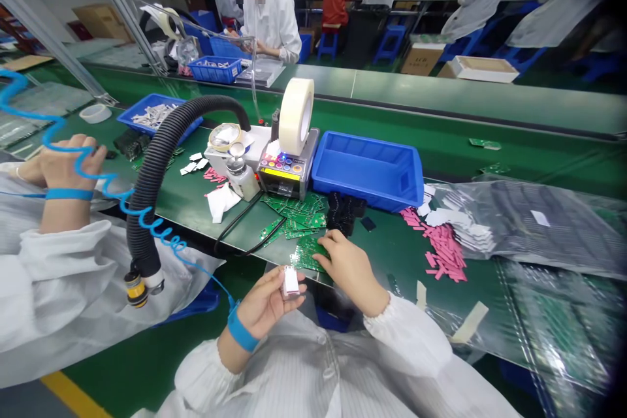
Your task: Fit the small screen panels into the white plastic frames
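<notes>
My left hand (267,304), with a blue strap at its wrist, holds a small white rectangular block (290,282) between thumb and fingers, in front of the table edge. It has a thin dark red line near its lower end. My right hand (347,264) reaches over the table edge, thumb and fingertips closed at the right side of a green circuit board (304,253). More green circuit boards (294,209) lie loosely piled behind it. Black parts (341,212) stand in a cluster just beyond my right fingers, beside a small flat black piece (368,224).
A blue bin (367,170) and a tape dispenser (283,166) with a large roll stand behind the boards. Pink strips (445,251) lie right. A black hose (151,176) arches at left near a co-worker's hand (73,163). A pump bottle (241,177) stands by the dispenser.
</notes>
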{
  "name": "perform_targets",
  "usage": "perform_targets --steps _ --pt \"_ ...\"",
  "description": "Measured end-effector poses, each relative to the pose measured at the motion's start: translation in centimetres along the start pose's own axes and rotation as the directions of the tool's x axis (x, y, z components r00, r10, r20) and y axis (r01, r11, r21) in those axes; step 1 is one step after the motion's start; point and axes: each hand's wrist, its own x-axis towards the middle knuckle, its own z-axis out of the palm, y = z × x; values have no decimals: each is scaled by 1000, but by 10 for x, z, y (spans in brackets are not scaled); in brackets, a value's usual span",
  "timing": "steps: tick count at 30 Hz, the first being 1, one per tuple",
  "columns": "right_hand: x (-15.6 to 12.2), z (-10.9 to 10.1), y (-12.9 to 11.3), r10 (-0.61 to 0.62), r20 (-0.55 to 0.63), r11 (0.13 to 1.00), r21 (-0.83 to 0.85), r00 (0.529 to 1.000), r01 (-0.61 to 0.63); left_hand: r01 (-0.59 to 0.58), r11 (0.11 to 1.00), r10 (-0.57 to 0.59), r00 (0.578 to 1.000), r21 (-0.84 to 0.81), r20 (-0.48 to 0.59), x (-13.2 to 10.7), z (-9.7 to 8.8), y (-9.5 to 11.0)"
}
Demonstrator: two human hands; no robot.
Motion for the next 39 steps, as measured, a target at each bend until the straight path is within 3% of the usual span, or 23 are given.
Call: perform_targets --steps 10,15,17,21,23,27,31,36,39 --pt "35 8 -34 -77 -81 996 -52 994 73 29 998 -27 999 -50 41 17 -3 -4" --pt "12 -18 -18 -264 -251 963 -11 931 270 39 996 -33 996 -79 80 13 4 0" --pt "-11 -31 -10 -315 -386 937 19 867 349 41 995 -29 992 -90 123 6 13 0" --pt "-53 -45 -5 -445 -658 784 42 607 620 -26 995 49 967 -97 250 -15 40 1" --pt "-64 -45 -6 -482 -683 723 44 549 689 -69 994 91 956 -89 280 -23 52 2" --pt "-69 -43 -10 -464 -683 728 69 564 682 -126 990 140 953 -66 268 -32 65 3" --pt "-70 -50 -12 -473 -654 736 75 590 673 -155 988 153 963 -8 220 -33 65 3" --pt "-64 -56 -3 -511 -651 681 93 562 727 -178 984 170 964 18 205 -30 61 1" --pt "-60 -58 5 -532 -584 677 141 613 722 -220 975 210 958 30 195 -27 63 0"
